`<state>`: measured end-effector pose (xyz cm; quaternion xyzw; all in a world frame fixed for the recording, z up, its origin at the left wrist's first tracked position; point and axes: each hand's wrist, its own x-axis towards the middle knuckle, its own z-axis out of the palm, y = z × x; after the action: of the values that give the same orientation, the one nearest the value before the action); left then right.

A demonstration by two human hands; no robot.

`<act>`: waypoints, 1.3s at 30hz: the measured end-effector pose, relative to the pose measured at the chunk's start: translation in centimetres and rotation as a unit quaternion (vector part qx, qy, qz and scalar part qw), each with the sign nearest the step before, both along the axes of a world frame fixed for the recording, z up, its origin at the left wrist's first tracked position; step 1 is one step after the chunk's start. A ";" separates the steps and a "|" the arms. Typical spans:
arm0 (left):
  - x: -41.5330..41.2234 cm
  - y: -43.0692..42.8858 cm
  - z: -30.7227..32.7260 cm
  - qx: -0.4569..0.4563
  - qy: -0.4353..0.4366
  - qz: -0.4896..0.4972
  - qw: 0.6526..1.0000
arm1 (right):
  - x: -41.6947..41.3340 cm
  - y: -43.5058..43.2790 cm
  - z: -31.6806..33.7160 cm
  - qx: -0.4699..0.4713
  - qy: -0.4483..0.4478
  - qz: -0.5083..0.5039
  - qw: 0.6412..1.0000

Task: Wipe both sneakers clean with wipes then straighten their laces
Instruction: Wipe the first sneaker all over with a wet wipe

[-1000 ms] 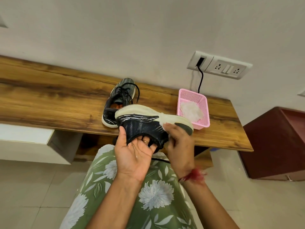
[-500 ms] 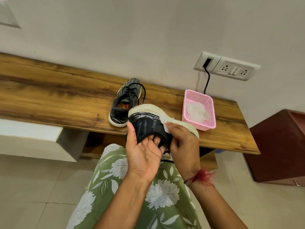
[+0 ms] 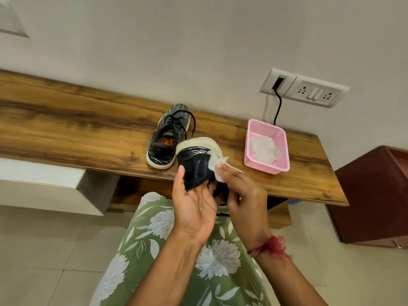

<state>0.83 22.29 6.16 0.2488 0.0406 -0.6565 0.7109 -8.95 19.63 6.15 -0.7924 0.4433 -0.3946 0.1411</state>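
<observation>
My left hand grips a dark sneaker from below, held in the air with its cream sole turned up and away from me. My right hand presses a white wipe against the sneaker's dark side near the heel. The toe end is hidden behind my right hand. A second dark sneaker stands upright on the wooden shelf, laces loose, just behind the held one.
A pink basket with crumpled wipes sits on the shelf to the right. A wall socket with a black cable hangs above it. A dark red cabinet stands at the far right. My green flowered lap is below.
The sneaker has turned so its heel faces me and looks shorter. My right hand slid the wipe from the toe area along the side toward the heel.
</observation>
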 end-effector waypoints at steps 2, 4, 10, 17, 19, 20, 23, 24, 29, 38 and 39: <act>-0.2 0.0 0.0 0.008 0.006 -0.001 1.000 | 0.1 -0.3 0.0 0.006 -0.011 -0.018 1.000; -0.2 0.1 -0.1 0.007 0.037 0.001 0.999 | 0.7 0.5 0.3 -0.033 0.021 0.026 0.999; -0.5 0.1 0.0 0.031 0.012 0.007 0.999 | 0.6 -0.4 0.6 -0.051 0.044 0.036 0.997; -0.5 0.1 -0.3 0.038 -0.003 -0.009 0.999 | 0.9 -0.3 1.3 -0.086 0.099 0.060 0.990; -0.5 0.1 -0.4 0.033 0.010 -0.013 0.999 | 1.2 0.0 1.4 -0.095 0.101 0.077 0.987; -0.5 0.1 -0.5 0.028 0.021 -0.014 0.999 | 1.3 0.5 1.3 -0.101 0.110 0.106 0.983; -0.5 0.0 -0.3 0.029 -0.001 -0.021 0.999 | 0.5 -0.2 1.2 -0.102 0.135 0.124 0.978; -0.5 0.0 -0.1 0.031 -0.020 -0.023 0.999 | 0.3 -0.9 1.4 -0.097 0.123 0.096 0.983; -0.2 0.0 -0.2 0.024 -0.005 -0.014 1.000 | 1.0 0.0 1.3 -0.097 0.105 0.141 0.980; -0.4 0.0 -0.2 0.018 0.023 0.000 1.000 | 1.2 -0.5 1.3 -0.095 0.128 0.134 0.978; -0.4 0.0 -0.2 0.019 0.014 -0.008 1.000 | 0.9 -1.0 1.4 -0.088 0.126 0.114 0.982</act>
<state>0.44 22.28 5.94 0.2538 0.0608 -0.6644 0.7003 -8.10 18.61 7.51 -0.8904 0.3277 -0.3105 0.0586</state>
